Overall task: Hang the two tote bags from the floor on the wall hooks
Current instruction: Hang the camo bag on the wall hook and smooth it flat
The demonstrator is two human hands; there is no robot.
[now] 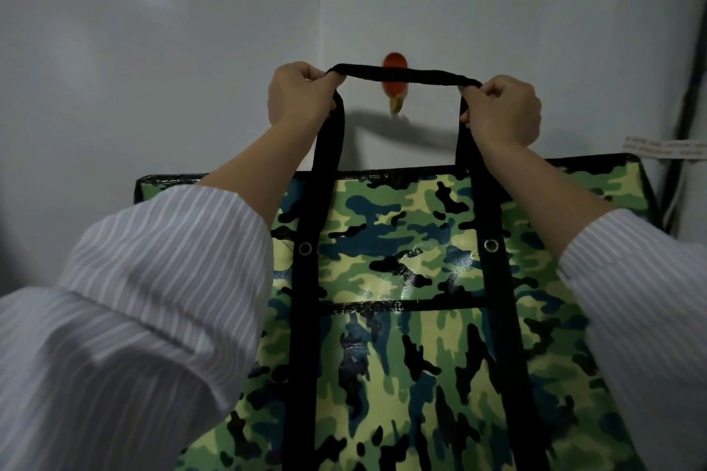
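Camouflage tote bag point(401, 241) fills the lower half of my feed, held up in front of the white wall point(172, 50). My left grip point(298, 96) is clamped around the left end of the black handle strap point(401, 76), fingers curled over it. My right grip point(501, 109) is clamped on the right end the same way. Between them the strap runs taut and nearly level, crossing in front of the orange wall hook point(395, 60). The hook's round base shows above the strap and its yellowish tip below. I cannot tell whether the strap touches the hook. Both striped sleeves point(153, 279) end short of the wrists. A dark cable point(685, 107) runs down the wall's right edge, with a strip of tape point(665, 147) just beside it.
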